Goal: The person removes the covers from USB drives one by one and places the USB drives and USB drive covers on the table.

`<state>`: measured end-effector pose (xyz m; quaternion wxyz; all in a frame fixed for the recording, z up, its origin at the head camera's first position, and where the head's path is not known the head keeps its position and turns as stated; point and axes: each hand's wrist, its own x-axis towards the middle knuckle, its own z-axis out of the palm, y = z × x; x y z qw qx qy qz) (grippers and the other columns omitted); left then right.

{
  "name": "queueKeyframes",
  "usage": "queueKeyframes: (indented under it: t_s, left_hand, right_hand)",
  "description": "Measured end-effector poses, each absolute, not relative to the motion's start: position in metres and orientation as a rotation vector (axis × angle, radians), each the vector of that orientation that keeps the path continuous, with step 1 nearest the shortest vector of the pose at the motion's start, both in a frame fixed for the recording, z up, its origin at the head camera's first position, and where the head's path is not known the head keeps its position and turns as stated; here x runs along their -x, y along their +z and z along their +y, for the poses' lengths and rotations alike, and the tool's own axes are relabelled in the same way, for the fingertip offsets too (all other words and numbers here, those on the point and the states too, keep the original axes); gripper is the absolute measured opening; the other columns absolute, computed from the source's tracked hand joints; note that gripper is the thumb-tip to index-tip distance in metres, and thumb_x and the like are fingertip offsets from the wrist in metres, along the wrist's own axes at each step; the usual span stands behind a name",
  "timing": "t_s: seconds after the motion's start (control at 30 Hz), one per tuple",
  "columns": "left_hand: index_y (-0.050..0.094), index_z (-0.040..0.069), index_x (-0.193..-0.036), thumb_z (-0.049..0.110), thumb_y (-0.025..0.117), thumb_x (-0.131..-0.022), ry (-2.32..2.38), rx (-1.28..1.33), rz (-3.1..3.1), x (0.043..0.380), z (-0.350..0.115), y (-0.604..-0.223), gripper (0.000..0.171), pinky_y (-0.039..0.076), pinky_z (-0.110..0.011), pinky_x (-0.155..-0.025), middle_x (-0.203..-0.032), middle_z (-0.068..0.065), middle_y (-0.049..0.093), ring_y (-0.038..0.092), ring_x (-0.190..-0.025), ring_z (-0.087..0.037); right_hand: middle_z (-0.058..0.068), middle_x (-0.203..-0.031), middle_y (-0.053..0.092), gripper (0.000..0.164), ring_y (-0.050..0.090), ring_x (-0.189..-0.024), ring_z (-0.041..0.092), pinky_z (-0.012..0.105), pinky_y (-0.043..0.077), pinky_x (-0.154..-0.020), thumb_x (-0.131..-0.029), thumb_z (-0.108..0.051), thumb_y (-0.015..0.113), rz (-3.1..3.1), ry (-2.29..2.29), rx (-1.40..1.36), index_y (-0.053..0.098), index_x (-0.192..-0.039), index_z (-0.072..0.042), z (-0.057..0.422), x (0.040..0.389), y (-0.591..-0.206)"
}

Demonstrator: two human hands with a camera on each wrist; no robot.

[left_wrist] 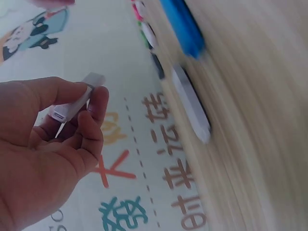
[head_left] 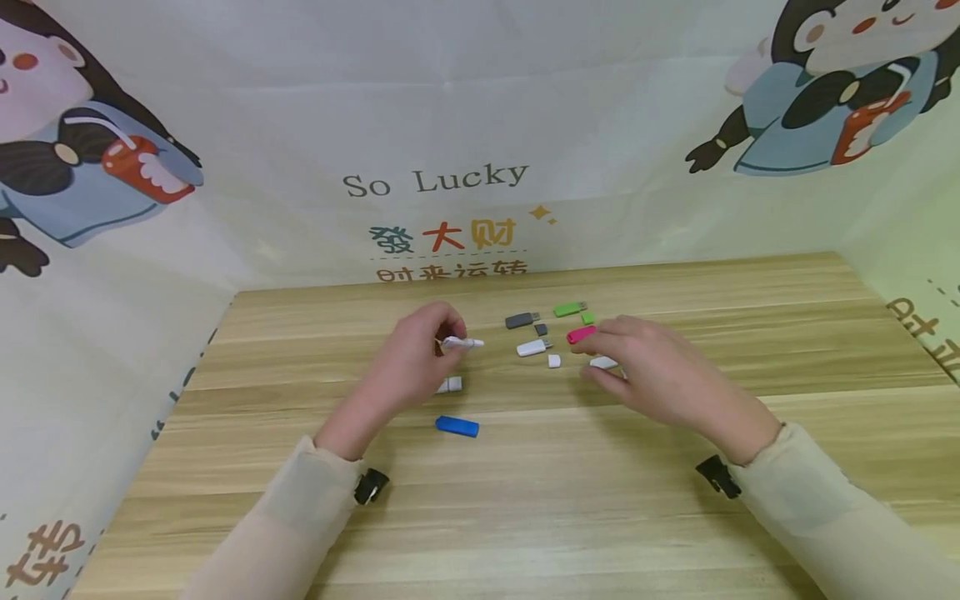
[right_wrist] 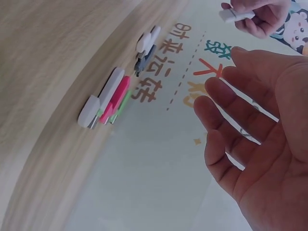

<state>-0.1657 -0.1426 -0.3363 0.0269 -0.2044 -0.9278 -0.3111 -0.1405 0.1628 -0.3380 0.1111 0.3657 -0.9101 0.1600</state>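
Observation:
My left hand (head_left: pixel 412 354) pinches a white USB flash drive (left_wrist: pixel 77 103) between thumb and fingers, raised over the table. Beneath that hand lies a second white flash drive (head_left: pixel 452 384), partly hidden. A blue flash drive (head_left: pixel 457 427) lies closer to me. My right hand (head_left: pixel 648 367) hovers with relaxed, bent fingers and an empty palm, as the right wrist view shows. Close by its fingertips are a pink flash drive (head_left: pixel 581 335) and another white flash drive (head_left: pixel 602 362), both partly covered by the hand in the head view.
Between the hands lie a dark grey drive (head_left: pixel 519 321) with its cap (head_left: pixel 541 330), a white drive (head_left: pixel 532 348) with its cap (head_left: pixel 554 361), and a green drive (head_left: pixel 567 309) with its cap (head_left: pixel 588 318). A printed cloth (head_left: pixel 450 108) hangs behind the wooden table (head_left: pixel 525 517).

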Motion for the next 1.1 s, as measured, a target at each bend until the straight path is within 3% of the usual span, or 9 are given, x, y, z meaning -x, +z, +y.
queueKeyframes:
  t_s: [0.27, 0.57, 0.83, 1.1]
  left_hand:
    - [0.058, 0.009, -0.095, 0.005, 0.07, -0.089, -1.173, 0.764, -2.715, 0.155, -0.123, -0.333, 0.014, 0.05, -0.026, -0.065, -0.091, 0.0, 0.06, 0.055, -0.078, -0.015]
    - [0.058, 0.011, -0.094, 0.005, 0.071, -0.09, -1.269, 0.865, -2.628, 0.147, -0.101, -0.325, 0.014, 0.05, -0.025, -0.065, -0.092, 0.002, 0.06, 0.055, -0.076, -0.013]
    - [0.058, 0.01, -0.097, 0.006, 0.071, -0.091, -1.314, 0.95, -2.534, 0.143, -0.088, -0.325, 0.015, 0.052, -0.029, -0.068, -0.094, 0.003, 0.061, 0.055, -0.08, -0.011]
    - [0.063, 0.01, -0.108, 0.011, 0.072, -0.091, -1.066, 0.958, -2.506, 0.14, -0.081, -0.327, 0.019, 0.049, -0.023, -0.075, -0.101, 0.003, 0.063, 0.058, -0.091, -0.008]
  right_hand:
    - [0.0, -0.107, 0.069, 0.029, 0.064, -0.094, 0.016, 0.035, 0.053, -0.08, -0.092, -0.026, 0.071, -2.613, 0.482, -1.081, 0.071, -0.117, -0.012, 0.153, 0.142, -0.334]
    - [0.002, -0.11, 0.07, 0.033, 0.064, -0.104, 0.021, 0.039, 0.051, -0.091, -0.093, -0.032, 0.071, -2.558, 0.524, -1.089, 0.072, -0.118, -0.011, 0.136, 0.143, -0.324]
    - [-0.003, -0.097, 0.07, 0.022, 0.061, -0.084, 0.012, 0.029, 0.051, -0.073, -0.093, -0.03, 0.071, -2.459, 0.574, -1.115, 0.074, -0.105, -0.012, 0.127, 0.144, -0.323]
    - [-0.003, -0.091, 0.069, 0.015, 0.06, -0.079, 0.012, 0.029, 0.05, -0.068, -0.09, -0.024, 0.073, -2.41, 0.6, -1.106, 0.074, -0.099, -0.011, 0.125, 0.144, -0.323]
